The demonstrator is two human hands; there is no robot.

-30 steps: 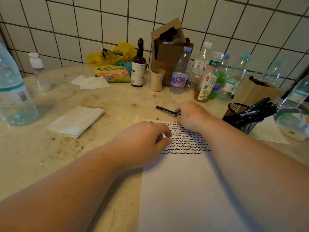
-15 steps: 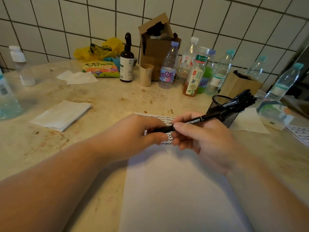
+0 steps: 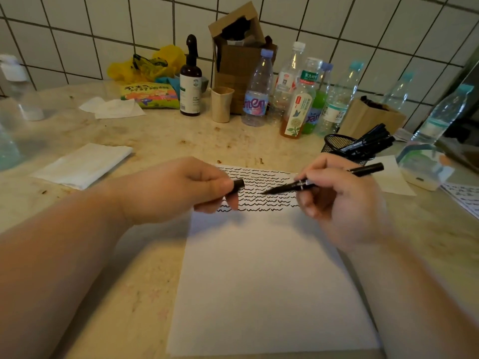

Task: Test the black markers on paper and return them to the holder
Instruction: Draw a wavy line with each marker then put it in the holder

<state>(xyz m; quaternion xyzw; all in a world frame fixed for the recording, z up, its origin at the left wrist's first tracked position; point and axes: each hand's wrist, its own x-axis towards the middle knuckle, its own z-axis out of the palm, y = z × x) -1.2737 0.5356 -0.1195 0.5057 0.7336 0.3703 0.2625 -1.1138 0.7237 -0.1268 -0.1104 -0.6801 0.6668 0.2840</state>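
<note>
Now, at centre frame, the left hand (image 3: pixel 178 187) is closed w/ fingertips pinching a black cap (image 3: pixel 237 184), whose open end pokes out toward the right. Right hand (image 3: pixel 339 198), centre-right of frame, grips an uncapped black marker (image 3: pixel 324 180) between thumb & fingers; the tip points left and slightly down, over the squiggle rows, but whether it touches the sheet can't be told. Cap and tip are apart, w/ a gap between them.

The paper (image 3: pixel 269 281) lies on the counter (image 3: pixel 160 141), filling the lower middle of the frame; black wavy lines cover its top part, the rest is blank.

Right of centre, just above the right hand, a black mesh holder (image 3: pixel 334 146) stands w/ several black markers (image 3: pixel 368 143) leaning out toward the right.

Along the tiled wall at the top: a row of plastic bottles (image 3: pixel 256 92), a brown pump bottle (image 3: pixel 190 81) & a cardboard box (image 3: pixel 238 60). A folded tissue (image 3: pixel 83 164) sits at mid-left.
</note>
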